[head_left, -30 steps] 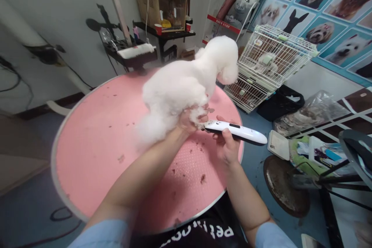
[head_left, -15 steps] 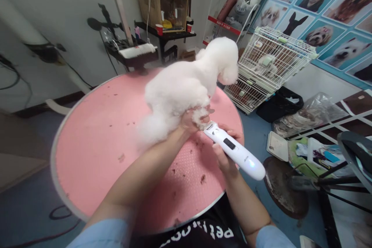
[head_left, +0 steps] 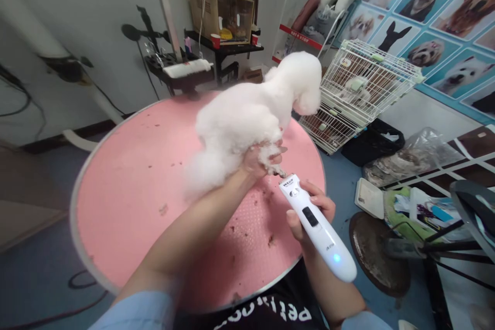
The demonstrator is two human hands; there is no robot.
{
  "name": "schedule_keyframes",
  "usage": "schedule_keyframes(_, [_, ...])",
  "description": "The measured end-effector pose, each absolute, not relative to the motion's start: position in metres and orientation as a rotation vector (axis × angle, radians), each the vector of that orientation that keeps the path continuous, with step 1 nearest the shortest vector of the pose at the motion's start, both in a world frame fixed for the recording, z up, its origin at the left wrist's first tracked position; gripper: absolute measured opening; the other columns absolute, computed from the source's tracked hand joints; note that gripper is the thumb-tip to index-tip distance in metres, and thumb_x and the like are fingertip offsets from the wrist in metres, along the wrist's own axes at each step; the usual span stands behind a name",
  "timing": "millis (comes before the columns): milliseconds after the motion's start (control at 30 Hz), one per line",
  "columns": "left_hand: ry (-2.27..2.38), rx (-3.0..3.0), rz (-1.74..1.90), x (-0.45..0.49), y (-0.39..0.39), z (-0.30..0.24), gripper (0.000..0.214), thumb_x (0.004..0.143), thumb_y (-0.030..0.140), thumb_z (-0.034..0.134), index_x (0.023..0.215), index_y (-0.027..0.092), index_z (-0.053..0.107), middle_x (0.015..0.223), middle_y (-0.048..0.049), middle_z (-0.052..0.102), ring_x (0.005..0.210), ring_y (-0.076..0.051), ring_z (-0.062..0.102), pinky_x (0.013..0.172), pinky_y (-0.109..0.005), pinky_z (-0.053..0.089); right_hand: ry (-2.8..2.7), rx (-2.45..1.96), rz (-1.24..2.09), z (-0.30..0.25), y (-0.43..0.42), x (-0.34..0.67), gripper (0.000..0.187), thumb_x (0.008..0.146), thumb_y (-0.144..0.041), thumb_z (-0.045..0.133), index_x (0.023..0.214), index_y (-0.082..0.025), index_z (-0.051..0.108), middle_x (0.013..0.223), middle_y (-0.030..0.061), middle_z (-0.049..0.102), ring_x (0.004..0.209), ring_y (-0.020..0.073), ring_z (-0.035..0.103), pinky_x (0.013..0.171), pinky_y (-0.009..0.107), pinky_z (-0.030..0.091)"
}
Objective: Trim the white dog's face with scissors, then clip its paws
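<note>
A fluffy white dog (head_left: 243, 113) is on a round pink table (head_left: 127, 175), its head turned to the far right. My left hand (head_left: 257, 160) is closed around one of its paws (head_left: 273, 162) from beneath, with the toes sticking out to the right. In my right hand (head_left: 315, 206) is a white pet clipper (head_left: 317, 227), its blue light glowing at the lower end. The clipper's blade lies right beside the toes; whether it touches them I cannot tell. Small dark tufts of hair (head_left: 270, 240) are scattered on the table.
Wire cages (head_left: 365, 80) with an animal inside stand at the right behind the table. A black bin (head_left: 373, 142) and a stool base (head_left: 379, 252) are on the floor to the right. A tool tray (head_left: 185, 69) stands at the table's far edge.
My right hand has drawn the clipper slightly down and to the right, its body now steeper. The toes show more plainly beyond the blade. My left hand keeps its hold.
</note>
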State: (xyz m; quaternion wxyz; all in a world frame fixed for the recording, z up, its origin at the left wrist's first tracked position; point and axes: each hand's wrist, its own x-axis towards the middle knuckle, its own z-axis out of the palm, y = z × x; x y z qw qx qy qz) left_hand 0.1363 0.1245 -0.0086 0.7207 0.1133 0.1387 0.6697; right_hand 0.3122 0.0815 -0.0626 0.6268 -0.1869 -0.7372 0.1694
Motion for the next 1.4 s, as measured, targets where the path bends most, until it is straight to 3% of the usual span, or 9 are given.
schedule_keyframes(233, [0.351,0.234,1.454,0.137,0.121,-0.001,0.012,0.081,0.014,0.046,0.091,0.021,0.047,0.062,0.0039,0.038,0.039,-0.007,0.018,0.035,-0.018,0.013,-1.692,-0.397,0.269,-0.061,0.092,0.303,0.046,0.076,-0.03,0.076,0.11,-0.029,0.046,0.112,0.0081,0.069,0.1,0.0252,0.071,0.078,0.042,0.061])
schedule_keyframes(367, [0.366,0.233,1.474,0.138,0.118,0.005,0.016,0.083,0.013,0.042,0.095,0.02,0.05,0.06,0.0029,0.04,0.039,-0.008,0.02,0.038,-0.02,0.01,-1.669,-0.41,0.294,-0.062,0.092,0.303,0.048,0.073,-0.036,0.08,0.106,-0.031,0.045,0.112,0.0064,0.069,0.097,0.0259,0.071,0.077,0.044,0.06])
schedule_keyframes(500, [0.394,0.229,1.498,0.137,0.118,0.004,0.029,0.083,0.014,0.04,0.107,0.02,0.055,0.063,0.0003,0.045,0.043,-0.011,0.026,0.042,-0.022,0.017,-1.661,-0.405,0.269,-0.065,0.089,0.307,0.047,0.073,-0.034,0.08,0.106,-0.031,0.046,0.114,0.0059,0.069,0.097,0.0248,0.071,0.076,0.042,0.06])
schedule_keyframes(600, [0.444,0.223,1.458,0.137,0.12,0.002,0.022,0.084,0.017,0.04,0.099,0.019,0.055,0.063,-0.0003,0.044,0.044,-0.011,0.023,0.043,-0.024,0.018,-1.658,-0.401,0.25,-0.064,0.087,0.308,0.046,0.073,-0.03,0.078,0.108,-0.031,0.048,0.113,0.0058,0.07,0.097,0.0238,0.072,0.075,0.041,0.061])
schedule_keyframes(733, [0.453,0.215,1.449,0.138,0.119,0.004,0.009,0.084,0.018,0.037,0.083,0.019,0.046,0.061,0.001,0.04,0.042,-0.01,0.017,0.04,-0.023,0.009,-1.663,-0.402,0.234,-0.062,0.089,0.305,0.049,0.072,-0.028,0.078,0.11,-0.03,0.048,0.113,0.0069,0.07,0.099,0.0246,0.071,0.077,0.042,0.061])
schedule_keyframes(933, [0.483,0.26,1.364,0.137,0.118,0.004,0.017,0.088,0.025,0.034,0.073,0.02,0.04,0.057,0.0005,0.034,0.041,-0.009,0.016,0.037,-0.022,0.005,-1.694,-0.371,0.263,-0.059,0.096,0.299,0.049,0.071,-0.026,0.08,0.109,-0.03,0.049,0.117,0.0075,0.07,0.101,0.026,0.072,0.077,0.043,0.062])
schedule_keyframes(1100, [0.47,0.292,1.403,0.136,0.119,0.002,0.019,0.088,0.025,0.035,0.072,0.018,0.044,0.06,0.0003,0.036,0.041,-0.007,0.019,0.039,-0.02,0.009,-1.769,-0.369,0.321,-0.053,0.097,0.3,0.051,0.072,-0.026,0.081,0.109,-0.03,0.046,0.122,0.0074,0.069,0.107,0.0266,0.071,0.085,0.047,0.061])
schedule_keyframes(1400, [0.434,0.299,1.452,0.137,0.122,-0.004,0.019,0.087,0.023,0.037,0.073,0.018,0.047,0.06,-0.0012,0.039,0.04,-0.008,0.018,0.039,-0.023,0.009,-1.694,-0.44,0.4,-0.052,0.095,0.293,0.045,0.072,-0.033,0.079,0.104,-0.029,0.049,0.116,0.0087,0.071,0.106,0.0281,0.072,0.084,0.049,0.061])
